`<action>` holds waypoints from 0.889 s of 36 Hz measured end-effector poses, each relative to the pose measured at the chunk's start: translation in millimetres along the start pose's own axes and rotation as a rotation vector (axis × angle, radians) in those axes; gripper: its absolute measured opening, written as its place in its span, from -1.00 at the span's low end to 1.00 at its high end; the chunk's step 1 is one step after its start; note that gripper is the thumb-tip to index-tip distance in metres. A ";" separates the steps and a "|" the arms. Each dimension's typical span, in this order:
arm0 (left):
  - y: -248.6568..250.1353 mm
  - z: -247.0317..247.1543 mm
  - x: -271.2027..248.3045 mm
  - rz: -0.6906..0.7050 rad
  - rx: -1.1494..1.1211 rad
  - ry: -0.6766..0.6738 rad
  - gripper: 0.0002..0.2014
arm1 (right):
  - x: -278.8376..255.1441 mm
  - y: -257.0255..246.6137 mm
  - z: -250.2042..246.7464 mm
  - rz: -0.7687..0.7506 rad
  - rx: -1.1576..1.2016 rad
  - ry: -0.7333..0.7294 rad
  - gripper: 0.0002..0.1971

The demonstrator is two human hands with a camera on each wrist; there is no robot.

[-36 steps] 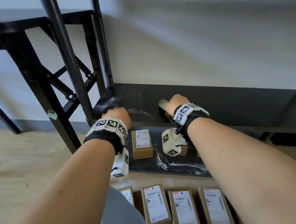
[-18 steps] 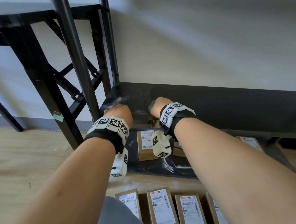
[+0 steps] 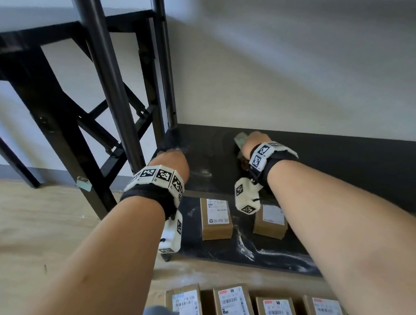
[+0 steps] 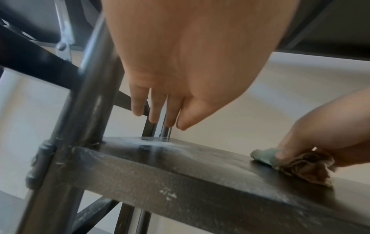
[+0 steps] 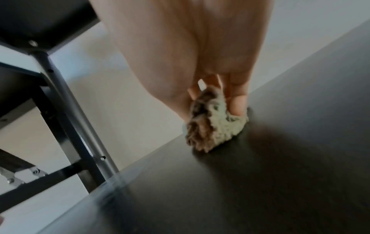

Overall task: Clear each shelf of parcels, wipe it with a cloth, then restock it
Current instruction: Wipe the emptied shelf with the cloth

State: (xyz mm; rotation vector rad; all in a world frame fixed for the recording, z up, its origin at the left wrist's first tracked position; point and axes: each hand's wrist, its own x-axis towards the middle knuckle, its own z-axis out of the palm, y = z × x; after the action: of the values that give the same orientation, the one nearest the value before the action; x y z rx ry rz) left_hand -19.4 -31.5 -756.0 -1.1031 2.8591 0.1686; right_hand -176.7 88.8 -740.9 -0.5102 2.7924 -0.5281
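My right hand (image 3: 254,141) grips a crumpled green-and-brown cloth (image 3: 239,139) and presses it on the black shelf board (image 3: 336,159), near the back wall. The right wrist view shows the fingers (image 5: 237,102) curled over the cloth (image 5: 212,126). My left hand (image 3: 170,160) hovers over the shelf's front left corner beside the post, fingers (image 4: 154,110) straight and holding nothing. Two brown parcels (image 3: 216,217) (image 3: 270,220) lie on the lower shelf. Several more parcels (image 3: 233,306) sit in a row on the floor.
Whitish dust streaks (image 3: 203,174) mark the shelf near its left corner. A grey upright post (image 3: 110,85) stands just left of my left hand. A black table frame (image 3: 40,106) stands further left. The upper shelf (image 5: 40,23) hangs overhead.
My right hand swept the cloth left toward the left hand, then back to the right along the shelf. The left hand stayed at the corner.
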 end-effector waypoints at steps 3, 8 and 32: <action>2.9 -1.1 8.5 -0.009 0.001 -0.037 -0.58 | 4.8 -7.6 3.3 0.006 -0.093 -0.043 -0.64; 6.7 -7.8 20.0 -0.018 0.039 -0.045 -0.68 | 17.2 -35.9 23.9 -0.145 -0.078 -0.088 -0.57; 19.9 -19.6 51.7 -0.035 -0.026 -0.022 -0.68 | 94.4 -44.1 13.8 -0.326 -0.424 -0.104 -0.79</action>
State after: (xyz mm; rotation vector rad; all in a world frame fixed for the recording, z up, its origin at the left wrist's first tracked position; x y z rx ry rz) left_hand -71.6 -53.7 -740.6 -1.1484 2.8243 0.2147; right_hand -245.2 10.1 -753.0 -1.0579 2.7326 0.0428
